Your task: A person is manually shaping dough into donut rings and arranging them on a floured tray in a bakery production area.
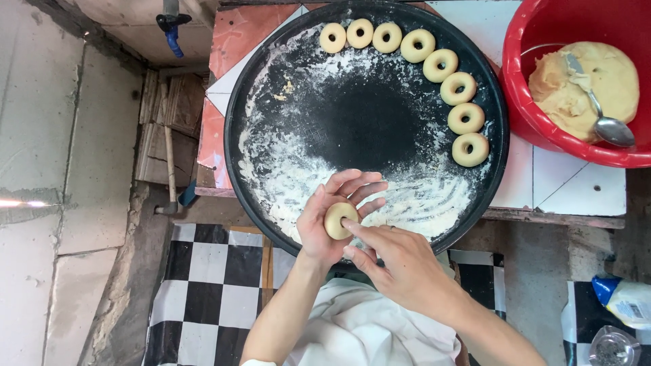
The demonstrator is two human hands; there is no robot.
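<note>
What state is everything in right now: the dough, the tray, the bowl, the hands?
Small round dough piece: resting in the left hand, not yet a ring.
Right hand: forefinger pressing the dough piece.
Eight pale dough rings: shaped, lined along the tray's rim.
Round black metal tray: dusted with flour.
Red plastic bowl: holding a dough lump with a metal spoon on it.

Off right, a red bowl (542, 129) with a dough lump (610, 74) and a spoon (605, 122); checkered floor (210, 291) below, blue-handled tap (171, 30) top left.
</note>
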